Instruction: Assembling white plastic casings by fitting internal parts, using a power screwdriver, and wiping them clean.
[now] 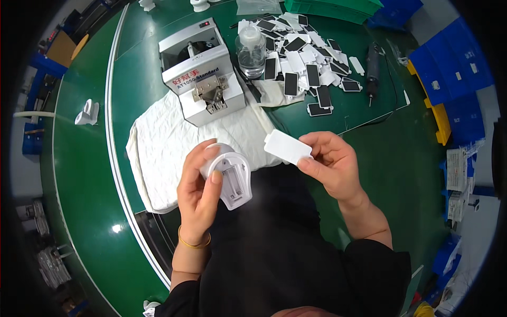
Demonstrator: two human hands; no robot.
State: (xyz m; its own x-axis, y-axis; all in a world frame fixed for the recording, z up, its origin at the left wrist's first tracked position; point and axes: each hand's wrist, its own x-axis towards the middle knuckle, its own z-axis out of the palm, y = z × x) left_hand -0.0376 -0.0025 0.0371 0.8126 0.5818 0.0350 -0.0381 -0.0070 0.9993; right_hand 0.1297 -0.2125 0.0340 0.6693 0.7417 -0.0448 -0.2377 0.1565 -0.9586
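Observation:
My left hand [199, 182] is closed around a white plastic housing [242, 182] whose uncovered battery compartment faces up, with metal contacts showing inside. To its right, my right hand [332, 161] pinches a flat white battery cover [287, 147] by its right end, thumb on top. The cover has a small tab at its left end. A gap separates the cover from the housing, and both are held above my lap, close to the edge of the white cloth [153, 153].
A grey-white tabletop machine [198, 71] stands on the cloth. Beside it are a clear pump bottle [251, 53] and a heap of white covers [296, 61], several showing black pads. An electric screwdriver [374, 68] lies at right. Blue bins [449, 68] stand beyond the table; another white housing [87, 112] sits at left.

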